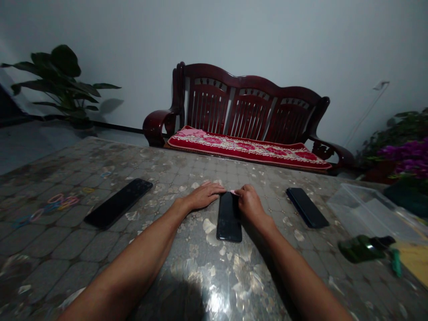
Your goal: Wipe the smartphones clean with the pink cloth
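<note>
A black phone (228, 218) lies face up in the middle of the patterned table (187, 276). My left hand (204, 195) rests flat beside its far left corner, fingers stretched toward the top edge. Over the phone's far right corner, my right hand (249, 201) is curled, with the fingertips pinched at the top edge on something small and pinkish that I cannot make out. A second black phone (118, 203) lies to the left, a third (306, 207) to the right, both untouched.
Coloured rubber bands (56, 203) lie scattered at the table's left. A clear plastic box (371, 214), a dark green spray bottle (366, 247) and a yellow cloth (414, 261) sit at the right. Behind the table stand a wooden bench (247, 116) and potted plants (62, 80).
</note>
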A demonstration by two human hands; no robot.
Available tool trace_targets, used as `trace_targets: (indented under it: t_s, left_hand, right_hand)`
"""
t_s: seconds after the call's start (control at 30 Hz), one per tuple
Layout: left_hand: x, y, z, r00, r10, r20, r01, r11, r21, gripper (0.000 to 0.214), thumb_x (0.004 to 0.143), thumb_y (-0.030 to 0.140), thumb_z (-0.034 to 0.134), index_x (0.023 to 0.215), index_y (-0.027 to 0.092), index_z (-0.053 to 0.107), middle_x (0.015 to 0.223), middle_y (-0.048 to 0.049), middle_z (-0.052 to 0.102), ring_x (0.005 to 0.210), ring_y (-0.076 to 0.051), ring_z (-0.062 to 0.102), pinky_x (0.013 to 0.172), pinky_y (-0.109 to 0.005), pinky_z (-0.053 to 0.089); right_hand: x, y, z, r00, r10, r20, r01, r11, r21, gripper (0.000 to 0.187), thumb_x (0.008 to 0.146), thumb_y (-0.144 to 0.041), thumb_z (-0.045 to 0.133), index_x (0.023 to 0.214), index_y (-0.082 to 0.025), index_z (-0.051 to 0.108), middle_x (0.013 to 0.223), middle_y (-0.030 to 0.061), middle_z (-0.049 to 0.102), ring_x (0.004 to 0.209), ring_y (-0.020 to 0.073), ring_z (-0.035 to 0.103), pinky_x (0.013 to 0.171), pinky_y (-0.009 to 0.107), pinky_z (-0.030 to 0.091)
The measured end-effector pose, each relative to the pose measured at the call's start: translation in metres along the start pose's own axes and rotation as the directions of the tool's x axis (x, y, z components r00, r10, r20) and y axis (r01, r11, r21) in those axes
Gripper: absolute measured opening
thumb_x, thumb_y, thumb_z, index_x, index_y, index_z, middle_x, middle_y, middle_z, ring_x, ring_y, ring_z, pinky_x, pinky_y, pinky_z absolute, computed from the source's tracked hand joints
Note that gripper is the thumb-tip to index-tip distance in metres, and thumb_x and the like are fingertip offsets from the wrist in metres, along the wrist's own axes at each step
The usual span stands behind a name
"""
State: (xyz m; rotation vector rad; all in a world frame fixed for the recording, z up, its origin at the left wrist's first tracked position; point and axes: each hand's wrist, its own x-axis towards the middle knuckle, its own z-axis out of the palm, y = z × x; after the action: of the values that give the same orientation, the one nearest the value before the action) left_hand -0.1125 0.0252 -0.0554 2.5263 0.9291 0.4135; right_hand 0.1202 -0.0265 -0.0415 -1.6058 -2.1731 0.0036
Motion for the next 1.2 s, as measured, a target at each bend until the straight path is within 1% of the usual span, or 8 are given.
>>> trace_targets:
  t_s: [0.23,0.4,0.47,0.6,0.77,0.97,1.07,1.2]
  left_hand:
    - [0.003,-0.003,0.005,0.999,-0.012,-0.045,0.012,1.0,0.005,0.052,0.095,0.011,0.039,0.139,0.029,0.061,0.147,-0.0021,0.06,0.139,-0.019,0.049,0.125,-0.045,0.022]
    - [0.006,-0.006,0.008,0.998,-0.043,-0.034,0.043,0.999,-0.007,0.057,0.09,0.005,0.038,0.136,0.027,0.063,0.145,-0.0032,0.061,0.139,-0.019,0.05,0.125,-0.046,0.021]
    - [0.006,-0.005,0.007,0.999,-0.044,-0.032,0.044,0.999,-0.008,0.056,0.09,0.005,0.038,0.135,0.026,0.063,0.145,-0.0035,0.061,0.14,-0.02,0.049,0.125,-0.046,0.02]
    - [0.006,-0.002,0.006,0.999,-0.038,-0.027,0.038,0.999,0.018,0.057,0.089,0.004,0.039,0.136,0.026,0.063,0.146,-0.0034,0.06,0.14,-0.02,0.049,0.125,-0.046,0.022]
    - [0.005,0.002,0.003,0.998,-0.057,-0.036,0.059,0.995,0.076,0.054,0.09,0.007,0.042,0.136,0.026,0.064,0.145,-0.0019,0.061,0.139,-0.02,0.05,0.123,-0.045,0.027]
    - [0.002,0.005,0.003,0.997,-0.066,-0.035,0.07,0.986,0.149,0.056,0.09,0.006,0.042,0.136,0.029,0.063,0.146,0.0004,0.06,0.14,-0.019,0.049,0.123,-0.044,0.027]
    - [0.001,0.007,0.002,0.997,-0.068,-0.041,0.074,0.983,0.168,0.056,0.09,0.005,0.042,0.136,0.029,0.063,0.146,-0.0006,0.06,0.14,-0.02,0.049,0.124,-0.046,0.026]
    - [0.001,0.01,0.001,0.995,-0.096,-0.03,0.1,0.977,0.188,0.063,0.086,0.0,0.04,0.138,0.029,0.062,0.148,-0.0018,0.058,0.143,-0.021,0.046,0.124,-0.049,0.025]
  right_hand:
    - [-0.002,-0.021,-0.01,0.981,-0.142,0.131,0.14,0.99,0.022,0.033,0.087,-0.006,0.051,0.097,-0.018,0.08,0.089,0.0111,0.065,0.088,0.0233,0.057,0.079,0.031,0.044]
    - [0.005,-0.022,-0.012,0.989,-0.034,0.145,0.039,0.999,-0.031,0.034,0.091,-0.006,0.049,0.104,-0.015,0.079,0.094,0.013,0.065,0.094,0.0236,0.057,0.084,0.03,0.043]
    - [0.006,-0.023,-0.012,0.988,-0.044,0.148,0.05,0.998,-0.042,0.032,0.093,-0.008,0.049,0.103,-0.014,0.079,0.095,0.0133,0.065,0.095,0.0235,0.056,0.084,0.03,0.042]
    - [0.0,-0.026,-0.015,0.97,-0.168,0.177,0.165,0.986,0.029,0.031,0.095,-0.009,0.05,0.104,-0.016,0.078,0.095,0.0107,0.065,0.093,0.0221,0.055,0.081,0.028,0.041]
    - [-0.014,-0.027,-0.022,0.914,-0.347,0.211,0.312,0.933,0.181,0.031,0.091,-0.008,0.054,0.105,-0.02,0.079,0.093,0.0074,0.065,0.092,0.0215,0.055,0.081,0.028,0.041]
    - [-0.018,-0.028,-0.021,0.956,-0.25,0.156,0.227,0.963,0.147,0.033,0.092,-0.006,0.051,0.108,-0.017,0.078,0.094,0.0098,0.066,0.09,0.0222,0.055,0.08,0.03,0.042]
    - [-0.028,-0.033,-0.027,0.932,-0.314,0.181,0.289,0.945,0.153,0.031,0.092,-0.007,0.053,0.107,-0.019,0.078,0.094,0.0088,0.065,0.091,0.0219,0.054,0.079,0.03,0.042]
    - [-0.044,-0.04,-0.04,0.87,-0.434,0.233,0.395,0.898,0.194,0.03,0.094,-0.009,0.053,0.109,-0.021,0.076,0.093,0.0069,0.063,0.09,0.0203,0.053,0.078,0.029,0.041]
